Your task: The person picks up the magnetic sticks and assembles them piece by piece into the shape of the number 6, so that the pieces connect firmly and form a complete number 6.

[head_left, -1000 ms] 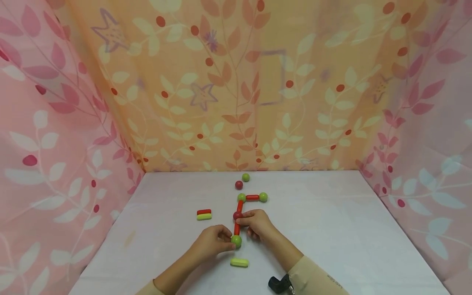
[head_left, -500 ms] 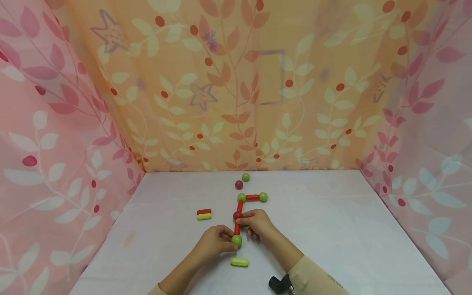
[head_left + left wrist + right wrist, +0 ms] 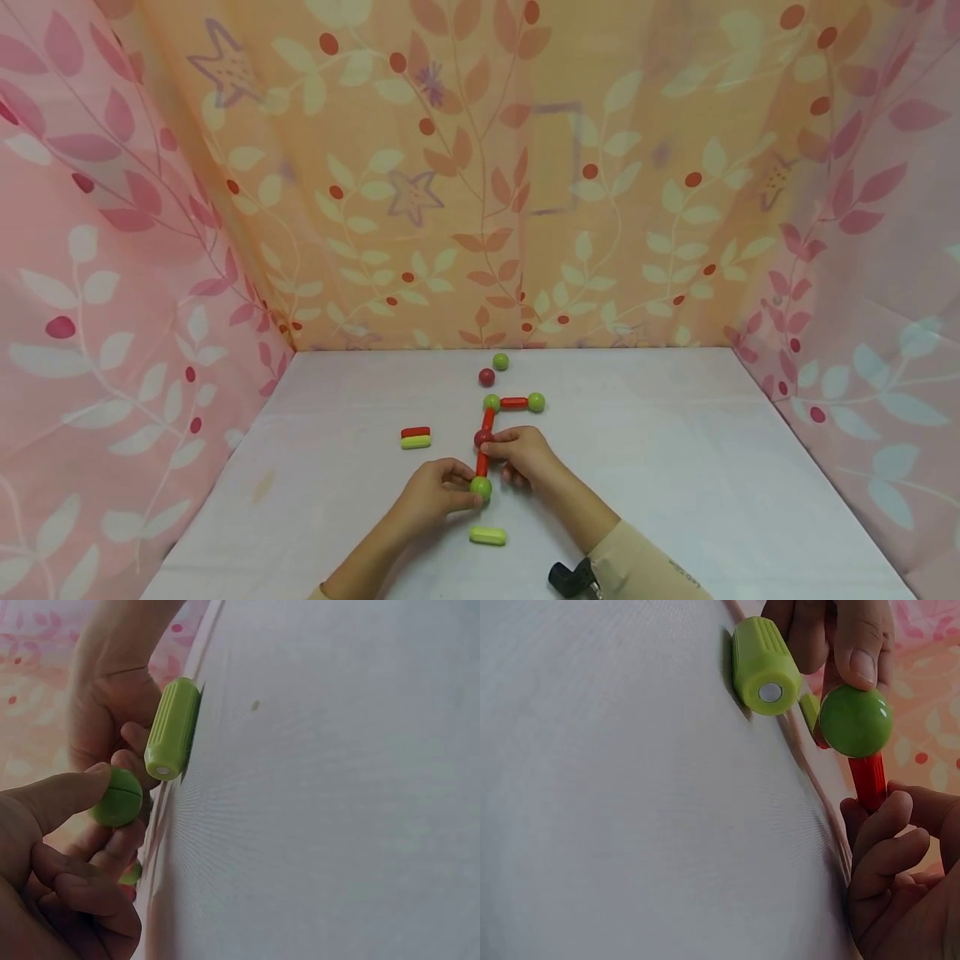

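Magnetic balls and rods form a joined chain on the white table. My left hand (image 3: 431, 497) pinches the green ball (image 3: 481, 488) at its near end between thumb and fingers. From that ball a red rod (image 3: 868, 784) runs away from me to a red ball (image 3: 482, 437), which my right hand (image 3: 531, 458) pinches with thumb and forefinger where ball and rod meet. Beyond it, another red rod (image 3: 488, 419) leads to a green corner ball (image 3: 491, 403). A third red rod (image 3: 514, 403) goes right from there to a green end ball (image 3: 536, 402).
A loose yellow-green rod (image 3: 487, 536) lies just in front of my hands. A red rod (image 3: 415, 432) and a yellow-green rod (image 3: 416, 442) lie side by side to the left. Behind the chain sit a loose red ball (image 3: 487, 377) and green ball (image 3: 500, 362). Patterned cloth (image 3: 480, 250) walls the table.
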`<action>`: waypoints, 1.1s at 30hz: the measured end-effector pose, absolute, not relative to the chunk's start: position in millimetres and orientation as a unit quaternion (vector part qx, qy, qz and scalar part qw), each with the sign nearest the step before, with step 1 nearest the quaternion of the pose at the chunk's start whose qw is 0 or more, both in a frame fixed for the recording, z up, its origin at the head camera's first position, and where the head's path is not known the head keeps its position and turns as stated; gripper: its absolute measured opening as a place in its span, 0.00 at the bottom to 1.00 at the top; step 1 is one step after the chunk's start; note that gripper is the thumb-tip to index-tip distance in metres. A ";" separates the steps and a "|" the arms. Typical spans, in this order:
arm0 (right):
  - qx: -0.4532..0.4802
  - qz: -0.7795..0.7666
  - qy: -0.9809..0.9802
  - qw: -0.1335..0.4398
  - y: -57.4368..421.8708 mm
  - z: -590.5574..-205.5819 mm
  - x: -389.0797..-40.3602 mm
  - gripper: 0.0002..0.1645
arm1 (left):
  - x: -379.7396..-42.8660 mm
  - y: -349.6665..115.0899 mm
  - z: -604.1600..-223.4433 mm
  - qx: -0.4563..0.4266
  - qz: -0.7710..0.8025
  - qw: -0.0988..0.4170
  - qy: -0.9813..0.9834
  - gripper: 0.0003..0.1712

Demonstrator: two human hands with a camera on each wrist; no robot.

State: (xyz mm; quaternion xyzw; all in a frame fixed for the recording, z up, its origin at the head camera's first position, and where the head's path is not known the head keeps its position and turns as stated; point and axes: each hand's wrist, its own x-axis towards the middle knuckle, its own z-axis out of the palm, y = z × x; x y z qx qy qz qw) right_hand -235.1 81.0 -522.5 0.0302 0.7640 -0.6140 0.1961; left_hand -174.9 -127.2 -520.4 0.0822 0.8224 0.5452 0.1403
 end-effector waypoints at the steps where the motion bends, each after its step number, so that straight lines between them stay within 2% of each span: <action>1: 0.030 -0.613 0.765 0.196 81.5 -522.0 -235.1 0.25 | -175.2 -127.6 -520.7 0.082 0.545 0.139 0.823 0.21; 11: -0.020 -0.581 0.796 0.167 90.0 -504.0 -224.7 0.25 | -176.5 -131.2 -522.3 0.076 0.529 0.140 0.833 0.22; 21: -0.169 -0.485 0.849 0.123 108.8 -497.9 -199.0 0.15 | -178.6 -133.9 -525.4 0.093 0.520 0.131 0.839 0.20; 27: -0.238 -0.447 0.852 0.133 113.4 -503.0 -188.2 0.11 | -178.3 -136.2 -527.1 0.100 0.515 0.130 0.841 0.20; 33: -0.284 -0.422 0.850 0.134 114.1 -510.3 -183.2 0.13 | -179.5 -135.3 -528.5 0.091 0.518 0.141 0.839 0.20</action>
